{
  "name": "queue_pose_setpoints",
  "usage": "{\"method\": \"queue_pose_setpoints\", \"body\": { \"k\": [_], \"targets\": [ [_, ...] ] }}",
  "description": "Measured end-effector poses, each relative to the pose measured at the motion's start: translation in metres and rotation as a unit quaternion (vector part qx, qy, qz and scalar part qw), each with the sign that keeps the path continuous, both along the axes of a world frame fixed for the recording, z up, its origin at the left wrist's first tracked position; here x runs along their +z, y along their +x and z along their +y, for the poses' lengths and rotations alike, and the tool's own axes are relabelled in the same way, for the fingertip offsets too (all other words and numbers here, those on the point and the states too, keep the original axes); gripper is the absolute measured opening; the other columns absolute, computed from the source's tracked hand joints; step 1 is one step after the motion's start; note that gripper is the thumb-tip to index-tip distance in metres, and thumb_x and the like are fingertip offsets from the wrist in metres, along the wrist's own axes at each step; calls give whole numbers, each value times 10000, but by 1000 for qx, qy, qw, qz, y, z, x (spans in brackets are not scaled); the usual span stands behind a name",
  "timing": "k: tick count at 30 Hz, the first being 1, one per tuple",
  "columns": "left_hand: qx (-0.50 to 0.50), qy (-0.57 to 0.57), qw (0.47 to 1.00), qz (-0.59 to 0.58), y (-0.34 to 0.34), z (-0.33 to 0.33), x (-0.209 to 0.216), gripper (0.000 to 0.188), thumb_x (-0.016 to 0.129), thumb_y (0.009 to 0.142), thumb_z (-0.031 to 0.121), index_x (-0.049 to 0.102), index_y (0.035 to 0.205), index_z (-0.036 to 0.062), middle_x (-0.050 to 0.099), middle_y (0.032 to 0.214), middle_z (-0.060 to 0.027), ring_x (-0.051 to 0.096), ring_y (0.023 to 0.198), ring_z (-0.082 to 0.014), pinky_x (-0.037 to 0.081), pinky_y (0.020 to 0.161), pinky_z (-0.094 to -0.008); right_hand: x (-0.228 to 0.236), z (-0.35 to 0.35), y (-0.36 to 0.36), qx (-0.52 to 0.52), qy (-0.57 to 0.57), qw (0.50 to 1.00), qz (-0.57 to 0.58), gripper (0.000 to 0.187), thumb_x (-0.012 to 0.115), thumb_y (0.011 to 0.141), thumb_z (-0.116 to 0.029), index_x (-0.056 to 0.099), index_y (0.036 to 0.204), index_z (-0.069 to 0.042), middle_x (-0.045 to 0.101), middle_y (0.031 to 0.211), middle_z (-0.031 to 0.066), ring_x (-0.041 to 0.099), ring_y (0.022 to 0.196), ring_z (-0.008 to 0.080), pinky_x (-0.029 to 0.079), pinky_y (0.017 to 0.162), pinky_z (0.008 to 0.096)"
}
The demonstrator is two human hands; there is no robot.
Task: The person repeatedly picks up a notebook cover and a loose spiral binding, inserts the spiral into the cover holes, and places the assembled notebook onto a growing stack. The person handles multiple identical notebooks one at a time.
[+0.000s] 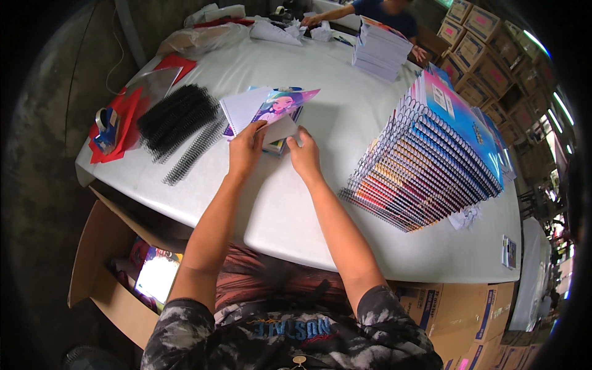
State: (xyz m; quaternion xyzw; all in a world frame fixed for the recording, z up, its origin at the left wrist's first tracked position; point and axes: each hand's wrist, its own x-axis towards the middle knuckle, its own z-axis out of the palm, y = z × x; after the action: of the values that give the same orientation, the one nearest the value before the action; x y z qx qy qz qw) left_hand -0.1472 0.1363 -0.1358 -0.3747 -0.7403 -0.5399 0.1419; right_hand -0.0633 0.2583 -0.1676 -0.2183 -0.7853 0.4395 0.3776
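Observation:
My left hand (246,148) is closed on the lower edge of a loose notebook cover (285,106), purple and pink with a drawn figure, and white sheets punched along one side (237,112). The cover and sheets are fanned apart and tilted up over a small pile of colourful printed covers (274,148) on the table. Beside the sheets' lower right corner is my right hand (306,158), its thumb and forefinger apart; whether it touches the paper I cannot tell. Black spiral binding coils (176,116) lie left of the sheets, with several separate coils (196,151) next to them.
Spiral-bound notebooks (425,163) form a tall stack at right. A paper stack (379,55) stands farther back, near a person in dark blue (385,17). A tape dispenser (106,131) sits on red sheets at left. An open carton (111,259) stands below the white table (290,234).

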Motion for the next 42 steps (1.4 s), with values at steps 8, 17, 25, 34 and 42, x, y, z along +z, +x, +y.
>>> {"method": "queue_pose_setpoints", "body": {
  "k": [8,17,25,34,42],
  "targets": [
    [-16,82,995,-55,-6,-15,-6,176,587,853,75,610,1019,22,654,836,-124,627,718,-201,483,662,-277,24,0,15,-5,112,992,58,200,581,843,-139,650,1006,-46,659,993,111,609,929,237,465,764,340],
    [-23,84,991,-99,-7,-15,-6,191,584,872,124,606,1028,16,625,712,-78,544,603,-108,448,587,-240,23,15,11,213,-641,716,178,146,591,880,-236,593,889,-90,623,743,17,601,681,106,439,548,209],
    [-29,105,987,-119,-5,-12,-5,193,594,872,148,613,1007,11,628,725,-70,549,632,-99,447,585,-240,11,23,3,242,-719,641,119,220,573,886,-301,524,792,-109,583,746,-18,512,588,55,356,409,158],
    [-21,74,990,-117,-2,-14,3,203,591,878,153,611,1005,-4,635,762,-78,546,671,-89,450,623,-226,10,8,3,227,-731,624,158,269,601,860,-358,528,775,-114,591,685,-2,554,570,82,344,395,177],
    [-14,91,989,-114,-2,-18,3,196,559,892,101,590,1045,-18,641,842,-63,543,743,-80,446,676,-217,24,-9,2,85,-417,903,60,262,632,835,-247,517,658,-92,453,551,-16,424,451,61,260,394,203]
  ]
}}
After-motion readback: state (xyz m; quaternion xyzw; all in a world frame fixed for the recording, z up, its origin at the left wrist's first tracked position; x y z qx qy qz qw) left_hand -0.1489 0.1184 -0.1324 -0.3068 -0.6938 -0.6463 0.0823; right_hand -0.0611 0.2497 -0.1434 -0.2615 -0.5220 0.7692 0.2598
